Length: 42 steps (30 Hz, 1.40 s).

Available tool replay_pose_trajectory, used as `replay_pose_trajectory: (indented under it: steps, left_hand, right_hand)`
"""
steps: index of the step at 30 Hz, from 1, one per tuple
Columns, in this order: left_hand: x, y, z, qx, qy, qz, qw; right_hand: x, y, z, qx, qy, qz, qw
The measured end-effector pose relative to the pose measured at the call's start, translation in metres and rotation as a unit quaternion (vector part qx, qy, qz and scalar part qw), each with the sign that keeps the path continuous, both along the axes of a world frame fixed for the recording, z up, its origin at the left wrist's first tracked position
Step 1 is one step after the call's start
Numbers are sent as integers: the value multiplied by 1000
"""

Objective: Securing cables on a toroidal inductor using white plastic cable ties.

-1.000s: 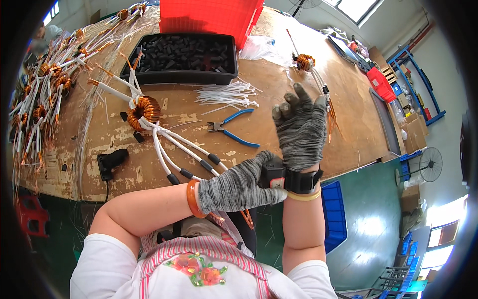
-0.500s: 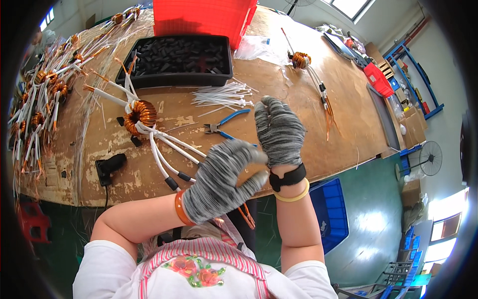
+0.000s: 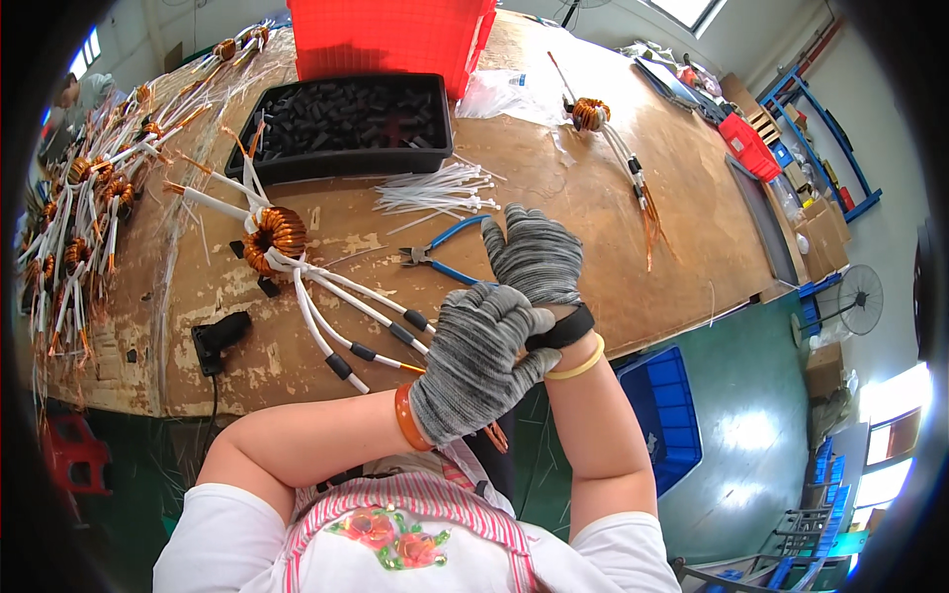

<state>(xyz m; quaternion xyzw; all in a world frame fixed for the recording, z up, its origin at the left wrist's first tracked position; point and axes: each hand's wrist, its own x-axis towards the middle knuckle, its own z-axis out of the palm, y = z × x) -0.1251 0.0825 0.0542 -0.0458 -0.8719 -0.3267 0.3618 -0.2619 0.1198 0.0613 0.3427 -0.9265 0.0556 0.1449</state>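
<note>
Wrist strap: black, around right wrist, beside yellow band. Left hand: grey glove, fingers bent together at strap's left end, partly covering it; can't tell if pinching. Right hand: gloved, fingers loosely extended, close together. Left to right: coil pile, copper coil with white leads, black tray farther back, blue-handled cutters near both hands, smaller coil far right.

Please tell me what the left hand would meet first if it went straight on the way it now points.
The left hand would most likely meet the black wristband on the right wrist first; the two look touching or nearly so, though depth is unclear.
</note>
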Motion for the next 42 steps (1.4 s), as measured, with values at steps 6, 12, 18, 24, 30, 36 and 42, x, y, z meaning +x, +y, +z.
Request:
replay_pose_trajectory:
  steps: [6, 12, 18, 24, 30, 36, 42]
  left_hand:
    - [-5, -6, -11, -19, -170, 25, 985]
    - [-3, -5, -41, 71, -94, -42, 992]
    - [-7, -5, -22, 272, -56, -95, 956]
    - [-6, -7, -21, 249, -85, -113, 958]
    - [-14, -9, -18, 61, -38, -51, 996]
    - [-17, -6, -21, 62, 86, -88, 991]
    - [-12, -10, -9, 92, 59, -151, 982]
  right_hand:
    - [-12, -8, -13, 10, 3, 7, 1000]
    - [-19, -13, 24, -80, -76, -4, 994]
    - [-32, -2, -2, -288, -397, 51, 870]
    - [-34, -5, -11, -342, -401, 60, 848]
    - [-25, -1, -1, -355, -473, 49, 805]
    - [-21, -6, 0, -323, -452, 55, 829]
    - [-22, -10, -14, -249, -373, 59, 892]
